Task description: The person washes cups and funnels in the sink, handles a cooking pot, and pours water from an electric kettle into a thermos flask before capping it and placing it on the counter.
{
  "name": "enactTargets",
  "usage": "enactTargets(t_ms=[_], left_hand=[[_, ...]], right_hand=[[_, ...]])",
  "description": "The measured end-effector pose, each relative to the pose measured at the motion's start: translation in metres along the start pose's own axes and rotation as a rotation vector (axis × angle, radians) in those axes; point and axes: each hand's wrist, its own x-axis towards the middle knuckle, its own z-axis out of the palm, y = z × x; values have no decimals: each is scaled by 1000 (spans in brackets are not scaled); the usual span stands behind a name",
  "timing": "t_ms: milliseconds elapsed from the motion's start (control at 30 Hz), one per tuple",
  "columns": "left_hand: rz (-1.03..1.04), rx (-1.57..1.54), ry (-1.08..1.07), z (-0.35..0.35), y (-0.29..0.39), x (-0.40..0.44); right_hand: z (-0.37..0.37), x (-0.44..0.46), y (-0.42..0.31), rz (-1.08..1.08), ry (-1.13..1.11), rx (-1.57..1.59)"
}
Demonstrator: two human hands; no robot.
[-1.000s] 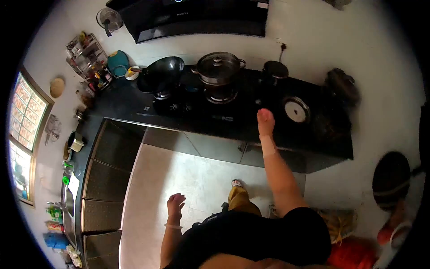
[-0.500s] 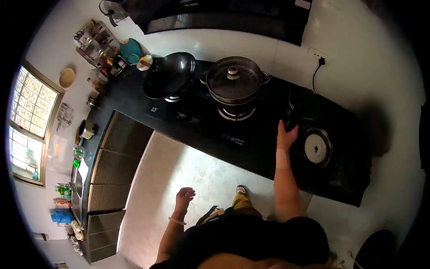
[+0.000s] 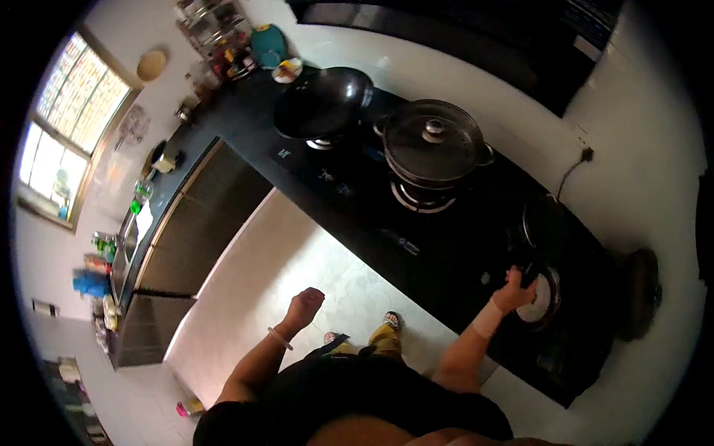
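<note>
My right hand [image 3: 515,292] is closed around a black handle [image 3: 528,272] at the right part of the black counter. The handle points towards a dark round vessel [image 3: 549,220], whose shape blends into the counter. Just beside my fingers lies a round pale disc with a dark rim [image 3: 544,301], partly covered by the hand. My left hand [image 3: 305,308] hangs over the floor in front of the counter, fingers curled in, with nothing visible in it. A pale bracelet circles its wrist.
A lidded steamer pot [image 3: 431,145] stands on the right burner, and a black wok [image 3: 325,102] on the left one. A plug with a cord [image 3: 586,154] sits in the wall outlet. Bottles and a rack line the far corner; a sink [image 3: 125,253] is at left.
The view has turned, shifting the stove and counter. My right hand has moved nearer the pale disc and now overlaps its edge. My left hand's fingers have curled in more.
</note>
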Motion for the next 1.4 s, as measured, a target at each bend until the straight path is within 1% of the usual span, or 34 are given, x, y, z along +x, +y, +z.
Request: enactTargets(t_ms=[67,133,200,233,267,333,367,433,467,533,567,633,733,800,833,867,900,933,967,1000,1033,1067,1100,1133,1167,1233,1300,1367,1400], left_hand=[[-133,-104,40,-1,-2,-9],[-200,-190,61,-1,-11,-16],[-175,-196,48,5,-25,-20],[-168,-198,47,6,-33,-25],[-227,-219,38,3,-30,-28],[-340,-262,28,-2,-20,-28],[-323,-271,41,-5,-24,-32],[-310,-297,100,-11,-32,-44],[-337,-304,130,-8,-48,-52],[-394,-363,142,-12,-72,-69],[-413,-347,177,-23,-75,-81],[-470,-344,253,-47,-84,-106],[-544,-382,391,-75,-128,-147],[-567,-448,533,-88,-169,-184],[-571,-478,603,-98,-193,-202],[-566,-511,666,-108,-209,-225],[-590,-480,689,-128,-222,-246],[-592,-466,768,-144,-238,-272],[-580,-439,833,-150,-265,-293],[-667,-476,900,-167,-273,-312],[-678,-528,978,-179,-286,-332],[-710,-584,1031,-196,-291,-348],[-706,-599,1093,-209,-294,-361],[-698,-615,1161,-220,-299,-371],[-704,-636,1203,-228,-309,-380],[-717,-682,1297,-234,-324,-392],[-780,-697,1331,-240,-327,-398],[-824,-721,1361,-251,-342,-405],[-832,-738,1376,-254,-352,-409]], right_hand=[[-5,-1,-4,-82,1,-46],[-13,-4,-14,-162,-8,-129],[-26,-7,-31,-241,-36,-253],[-31,-7,-36,-357,-64,-267],[-35,-5,-41,-474,-97,-275],[-36,-10,-54,-595,-160,-226],[-33,-15,-61,-595,-191,-173],[-34,-22,-75,-819,-265,-225],[-36,-18,-79,-1049,-304,-319],[-19,-37,-101,-1322,-284,-488],[-10,-61,-117,-1360,-228,-568],[13,-85,-145,-1440,-347,-440],[59,-140,-161,-1371,-548,-156],[87,-193,-164,-1097,-658,4],[107,-221,-169,-1229,-599,-8],[120,-251,-180,-1225,-609,32],[132,-283,-192,-1222,-618,71],[145,-315,-205,-1218,-628,110],[164,-337,-198,-1142,-704,200],[183,-358,-191,-1063,-773,291],[201,-381,-191,-1197,-785,307],[213,-409,-191,-1059,-846,326],[225,-446,-201,-850,-909,383],[237,-482,-210,-636,-946,451],[249,-520,-224,-352,-979,553],[293,-560,-212,-267,-1127,591],[331,-603,-202,-297,-1228,621],[367,-661,-199,-446,-1276,635],[386,-687,-197,-600,-1270,619]])
